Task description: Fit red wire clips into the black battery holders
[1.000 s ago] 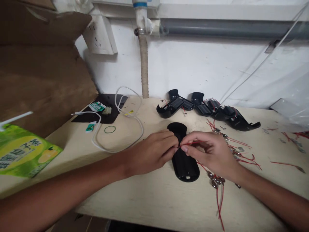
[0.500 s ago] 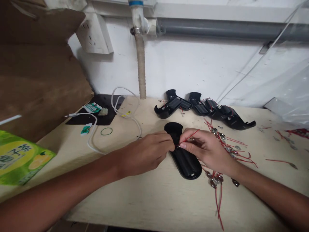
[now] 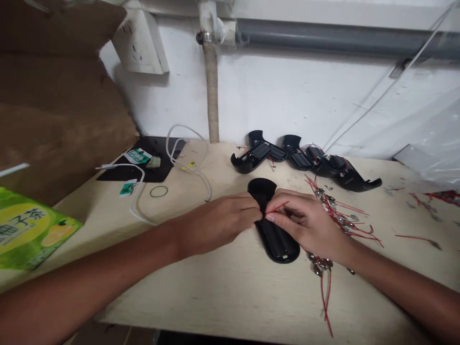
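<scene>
A black curved plastic housing lies on the table between my hands, its hollow side up. My right hand pinches a red wire between thumb and forefinger over the housing's middle. From the left, my left hand meets it there with its fingers closed; whatever sits in those fingertips is hidden. Beside and partly under my right hand lie several metal contact pieces with red wires attached. More wired contacts are heaped just beyond it.
Several similar black housings with red wires stand along the wall. White cable, a green rubber band and a black mat are on the left, near a green carton and a brown cardboard box. Clear plastic hangs at the right.
The red wire's free end now shows shorter and lower at my right fingertips. Both hands stay close together over the housing, and the camera view has shifted slightly.
</scene>
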Motion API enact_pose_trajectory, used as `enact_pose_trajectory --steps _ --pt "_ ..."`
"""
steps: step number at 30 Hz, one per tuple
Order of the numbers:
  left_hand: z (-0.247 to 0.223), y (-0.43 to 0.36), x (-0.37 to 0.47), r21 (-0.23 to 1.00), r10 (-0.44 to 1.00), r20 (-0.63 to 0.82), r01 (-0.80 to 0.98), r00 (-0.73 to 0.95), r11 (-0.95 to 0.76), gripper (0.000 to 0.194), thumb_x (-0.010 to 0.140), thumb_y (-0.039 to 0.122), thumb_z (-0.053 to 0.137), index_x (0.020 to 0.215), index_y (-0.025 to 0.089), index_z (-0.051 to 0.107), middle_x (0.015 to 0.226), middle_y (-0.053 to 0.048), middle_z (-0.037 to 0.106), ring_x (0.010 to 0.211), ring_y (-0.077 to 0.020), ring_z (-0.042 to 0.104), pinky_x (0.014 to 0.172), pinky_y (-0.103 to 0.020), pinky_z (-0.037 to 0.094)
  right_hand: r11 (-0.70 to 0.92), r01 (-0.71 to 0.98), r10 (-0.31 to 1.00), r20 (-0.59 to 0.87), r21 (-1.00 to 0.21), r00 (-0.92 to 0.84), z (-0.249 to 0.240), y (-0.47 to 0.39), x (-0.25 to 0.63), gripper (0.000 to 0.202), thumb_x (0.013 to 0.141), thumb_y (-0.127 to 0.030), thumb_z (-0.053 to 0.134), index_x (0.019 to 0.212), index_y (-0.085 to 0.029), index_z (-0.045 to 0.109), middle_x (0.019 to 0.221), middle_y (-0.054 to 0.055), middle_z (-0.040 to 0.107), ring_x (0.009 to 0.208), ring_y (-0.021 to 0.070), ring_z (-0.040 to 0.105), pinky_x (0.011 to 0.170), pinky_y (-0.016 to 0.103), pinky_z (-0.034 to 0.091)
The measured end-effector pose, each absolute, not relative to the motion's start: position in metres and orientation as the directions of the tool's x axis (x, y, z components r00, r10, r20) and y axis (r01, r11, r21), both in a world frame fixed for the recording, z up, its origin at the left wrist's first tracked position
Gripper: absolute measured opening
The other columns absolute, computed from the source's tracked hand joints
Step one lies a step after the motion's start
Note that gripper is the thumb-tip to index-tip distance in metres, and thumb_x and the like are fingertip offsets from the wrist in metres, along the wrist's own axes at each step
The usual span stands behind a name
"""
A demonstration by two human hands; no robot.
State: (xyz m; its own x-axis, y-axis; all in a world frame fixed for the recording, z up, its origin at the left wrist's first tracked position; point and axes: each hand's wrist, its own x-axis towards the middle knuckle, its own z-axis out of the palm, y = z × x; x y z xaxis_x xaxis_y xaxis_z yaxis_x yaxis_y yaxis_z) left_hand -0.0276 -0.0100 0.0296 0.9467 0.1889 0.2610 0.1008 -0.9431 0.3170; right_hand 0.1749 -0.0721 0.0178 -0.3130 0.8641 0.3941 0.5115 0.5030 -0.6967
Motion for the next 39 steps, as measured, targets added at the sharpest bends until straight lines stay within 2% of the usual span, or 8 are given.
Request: enact_pose_trajectory --steps 6,11,16,20,25,32,39 --pt "0.026 -0.01 -0.026 0.35 0.213 0.29 0.103 0.933 -0.931 0.024 0.096 0.012 0.036 0.094 0.014 0.06 0.088 -0.006 0.062 0.086 -0.0157 0.055 0.077 -0.028 0.045 0.446 0.522 0.895 0.367 -0.727 -0.253 0.016 -0.074 0.175 0.009 0.086 -0.019 0.056 0.078 -0.017 0.059 0.069 0.0 0.056 0.061 0.0103 0.052 0.053 0.023 0.041" --pt "0.024 -0.01 -0.028 0.377 0.228 0.293 0.107 0.928 -0.92 0.02 0.094 0.012 0.04 0.093 0.015 0.059 0.089 -0.005 0.061 0.088 -0.016 0.054 0.079 -0.028 0.044 0.535 0.564 0.845 0.406 -0.63 -0.347 0.017 -0.074 0.175 0.01 0.086 -0.015 0.054 0.078 -0.018 0.057 0.071 0.001 0.057 0.065 0.0113 0.053 0.058 0.025 0.041" --pt "0.022 -0.009 -0.029 0.378 0.2 0.323 0.067 0.925 -0.924 0.019 0.095 0.016 0.039 0.093 0.014 0.058 0.088 -0.006 0.061 0.088 -0.016 0.053 0.078 -0.027 0.043 0.395 0.532 0.918 0.305 -0.749 -0.253 0.02 -0.073 0.175 0.01 0.086 -0.02 0.054 0.078 -0.017 0.057 0.068 0.0 0.056 0.06 0.0109 0.052 0.051 0.023 0.041" --pt "0.021 -0.007 -0.029 0.356 0.161 0.341 0.031 0.926 -0.934 0.021 0.096 0.015 0.037 0.092 0.013 0.058 0.091 -0.007 0.062 0.09 -0.0164 0.053 0.08 -0.027 0.043 0.452 0.552 0.892 0.34 -0.701 -0.298 0.019 -0.072 0.174 0.01 0.086 -0.018 0.054 0.077 -0.017 0.057 0.069 0.0 0.056 0.063 0.011 0.053 0.055 0.024 0.042" --pt "0.021 -0.007 -0.028 0.33 0.149 0.356 0.025 0.922 -0.944 0.021 0.096 0.014 0.037 0.091 0.013 0.058 0.091 -0.007 0.063 0.089 -0.016 0.053 0.079 -0.027 0.044 0.442 0.541 0.897 0.345 -0.715 -0.276 0.018 -0.072 0.173 0.011 0.087 -0.021 0.054 0.077 -0.017 0.057 0.069 0.001 0.056 0.061 0.0112 0.053 0.052 0.024 0.041" --pt "0.021 -0.008 -0.028 0.309 0.139 0.336 0.03 0.932 -0.951 0.022 0.095 0.012 0.037 0.095 0.013 0.059 0.095 -0.008 0.064 0.095 -0.0172 0.054 0.082 -0.029 0.044 0.569 0.581 0.822 0.416 -0.582 -0.388 0.019 -0.074 0.176 0.01 0.086 -0.012 0.053 0.077 -0.016 0.056 0.071 0.0 0.055 0.064 0.0104 0.051 0.058 0.024 0.04" --pt "0.019 -0.007 -0.029 0.292 0.129 0.379 0.014 0.916 -0.956 0.021 0.096 0.014 0.037 0.094 0.012 0.058 0.094 -0.009 0.063 0.092 -0.0168 0.054 0.081 -0.029 0.044 0.567 0.568 0.823 0.436 -0.597 -0.363 0.017 -0.071 0.177 0.011 0.087 -0.012 0.053 0.077 -0.016 0.055 0.069 0.0 0.055 0.062 0.0095 0.051 0.056 0.023 0.04"
